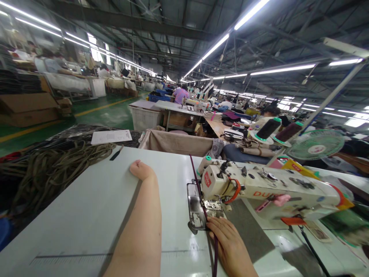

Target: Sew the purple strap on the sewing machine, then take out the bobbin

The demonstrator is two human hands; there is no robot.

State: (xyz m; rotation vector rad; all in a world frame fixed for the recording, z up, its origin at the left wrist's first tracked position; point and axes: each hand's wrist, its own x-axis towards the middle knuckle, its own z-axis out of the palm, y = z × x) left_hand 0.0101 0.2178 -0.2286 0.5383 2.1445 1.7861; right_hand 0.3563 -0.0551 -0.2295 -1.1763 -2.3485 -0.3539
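A narrow dark purple strap [215,256] runs lengthwise through the needle area of a white sewing machine [271,192], its far end lying past the machine head. My right hand [227,242] is closed over the strap just in front of the metal needle plate [196,209], thumb and fingers pressed around it. Stretched forward over the pale tabletop, my left hand [140,170] is curled into a fist, and whatever is inside it, if anything, is hidden. A small black strip [116,153] lies on the table beyond that hand, to its left.
Tangled olive straps [57,169] are heaped at the left table edge, near a white paper sheet [111,137]. A fabric-lined bin [178,142] stands behind the table. Thread cones [268,129] and a green fan [317,144] are at right. Other people work farther back.
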